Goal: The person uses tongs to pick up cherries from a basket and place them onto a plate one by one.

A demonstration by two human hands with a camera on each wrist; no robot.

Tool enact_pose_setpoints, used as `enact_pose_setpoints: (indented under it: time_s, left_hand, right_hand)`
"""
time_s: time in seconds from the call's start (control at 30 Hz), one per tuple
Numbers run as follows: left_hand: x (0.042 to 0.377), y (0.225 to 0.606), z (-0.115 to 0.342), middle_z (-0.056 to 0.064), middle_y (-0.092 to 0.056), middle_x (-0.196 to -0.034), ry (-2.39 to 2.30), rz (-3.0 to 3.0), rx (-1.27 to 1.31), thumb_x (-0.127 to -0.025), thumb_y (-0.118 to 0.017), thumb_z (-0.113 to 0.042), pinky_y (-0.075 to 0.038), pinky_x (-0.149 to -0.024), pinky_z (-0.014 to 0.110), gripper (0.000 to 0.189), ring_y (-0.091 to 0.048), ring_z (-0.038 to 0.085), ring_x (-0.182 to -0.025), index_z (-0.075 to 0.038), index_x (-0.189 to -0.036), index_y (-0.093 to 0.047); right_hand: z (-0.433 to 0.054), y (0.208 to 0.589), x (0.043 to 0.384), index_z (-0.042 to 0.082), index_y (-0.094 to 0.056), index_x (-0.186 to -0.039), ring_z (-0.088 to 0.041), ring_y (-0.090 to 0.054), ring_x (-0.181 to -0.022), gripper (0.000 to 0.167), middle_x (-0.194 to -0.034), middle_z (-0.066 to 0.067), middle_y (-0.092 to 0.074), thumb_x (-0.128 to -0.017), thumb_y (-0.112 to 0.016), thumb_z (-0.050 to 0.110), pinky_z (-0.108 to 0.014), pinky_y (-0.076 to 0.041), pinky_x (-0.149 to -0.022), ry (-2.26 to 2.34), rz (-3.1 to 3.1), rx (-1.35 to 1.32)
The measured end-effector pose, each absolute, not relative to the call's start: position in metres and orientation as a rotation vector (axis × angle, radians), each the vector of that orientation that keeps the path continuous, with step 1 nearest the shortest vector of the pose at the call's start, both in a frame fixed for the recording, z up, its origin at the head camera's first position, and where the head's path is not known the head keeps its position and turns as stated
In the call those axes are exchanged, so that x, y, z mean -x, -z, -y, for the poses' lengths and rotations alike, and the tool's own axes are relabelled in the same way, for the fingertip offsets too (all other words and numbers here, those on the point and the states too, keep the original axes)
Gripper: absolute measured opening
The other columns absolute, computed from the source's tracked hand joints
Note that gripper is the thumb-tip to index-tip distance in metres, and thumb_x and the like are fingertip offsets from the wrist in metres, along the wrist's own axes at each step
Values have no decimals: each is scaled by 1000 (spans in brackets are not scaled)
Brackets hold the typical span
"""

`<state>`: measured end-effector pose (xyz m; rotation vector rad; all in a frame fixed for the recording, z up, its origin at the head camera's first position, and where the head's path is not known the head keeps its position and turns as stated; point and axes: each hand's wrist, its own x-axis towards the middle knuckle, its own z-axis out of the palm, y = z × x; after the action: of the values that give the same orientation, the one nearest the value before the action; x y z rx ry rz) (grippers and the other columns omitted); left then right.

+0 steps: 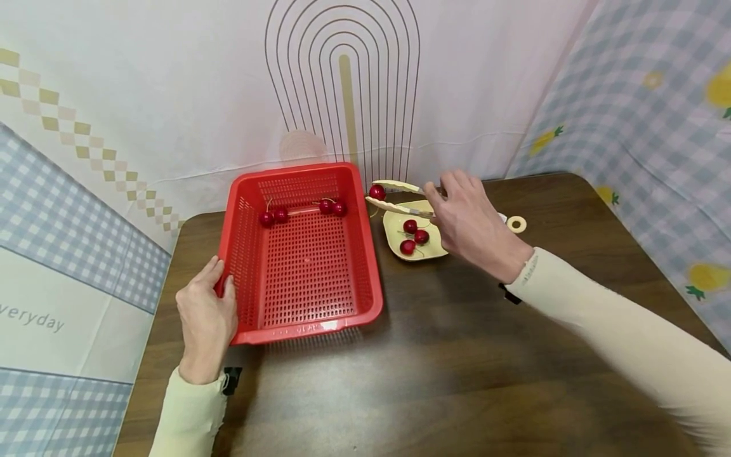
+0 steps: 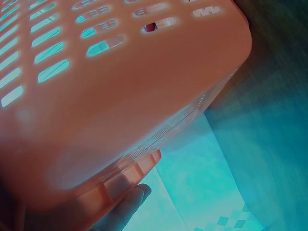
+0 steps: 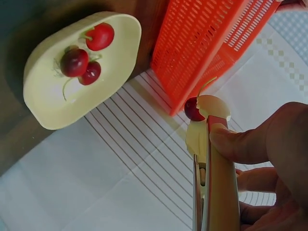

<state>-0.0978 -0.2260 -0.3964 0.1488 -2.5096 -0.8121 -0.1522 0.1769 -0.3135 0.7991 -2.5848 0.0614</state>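
Note:
My left hand (image 1: 208, 311) grips the left rim of a red perforated plastic basket (image 1: 311, 331); its outer wall (image 2: 115, 91) fills much of the left wrist view. Several cherries (image 1: 280, 216) lie along the basket's far side, some with stems. In my right hand (image 1: 471, 219) is a pair of tongs (image 1: 396, 208) with cream tips. A stemmed cherry (image 3: 193, 109) sits between those tips, just outside the basket's right rim. Below the tongs stands a pale yellow dish (image 1: 432, 246) with three cherries (image 1: 421, 237), partly hidden by the right hand.
Everything stands on a dark wood table (image 1: 365, 393). A patterned cloth (image 1: 217, 82) hangs right behind the basket and dish, and a checked cloth (image 1: 645, 158) borders the right side. A cream ring (image 1: 516, 224) shows past the right hand.

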Motion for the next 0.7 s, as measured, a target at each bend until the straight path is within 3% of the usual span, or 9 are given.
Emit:
enact_pose_setpoints:
  time_s: [0.33, 0.7]
  left_hand:
    - [97, 395, 226, 19, -66, -135, 805, 2523, -166, -92, -67, 3, -54, -99, 56, 34, -65, 42, -121, 6, -126, -69]
    - [98, 397, 226, 21, -66, -134, 810, 2513, -148, -92, -67, 4, -55, -97, 57, 34, -66, 42, -120, 7, -126, -68]
  right_hand:
    - [-193, 330, 148, -6, -59, -110, -38, -48, -86, 34, -93, -20, -54, -82, -77, 1, -51, -44, -76, -110, 2611, -751]
    - [-206, 352, 142, -7, -59, -109, -36, -46, -77, 33, -84, -18, -52, -81, -76, 0, -48, -44, -70, -117, 2622, -741]
